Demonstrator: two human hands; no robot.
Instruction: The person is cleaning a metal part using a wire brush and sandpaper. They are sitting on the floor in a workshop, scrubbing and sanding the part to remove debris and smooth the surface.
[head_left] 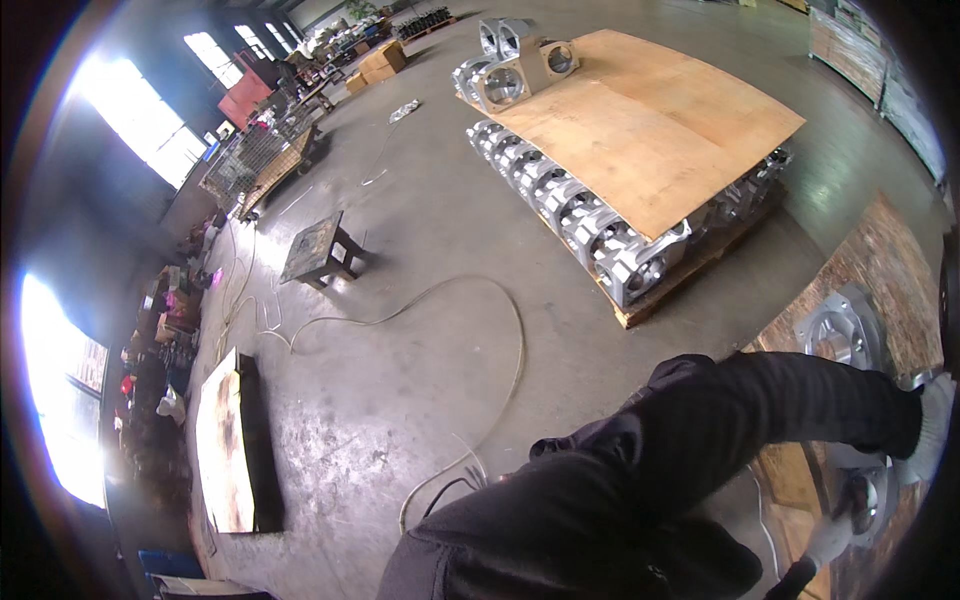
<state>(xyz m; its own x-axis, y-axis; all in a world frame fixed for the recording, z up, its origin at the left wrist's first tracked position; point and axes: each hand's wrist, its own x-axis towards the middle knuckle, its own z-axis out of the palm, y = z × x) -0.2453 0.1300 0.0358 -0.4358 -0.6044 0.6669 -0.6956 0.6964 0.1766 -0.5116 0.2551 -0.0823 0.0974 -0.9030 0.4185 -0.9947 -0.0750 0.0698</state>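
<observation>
My left arm, in a dark sleeve, reaches across to the workbench at the right edge. My left hand, in a pale glove, is closed against a silver metal casting with a round opening. Below it my right hand, also gloved, is closed on something dark beside that opening; what it is I cannot make out. A second metal casting, flanged and with a round bore, lies on the bench just beyond my left forearm. My sleeve and the picture's rim hide part of the work.
A pallet stacked with similar castings stands ahead, covered by a plywood sheet with several castings on top. A small stool, a wire-mesh crate, a pale-topped box and a looping hose are on the floor leftward.
</observation>
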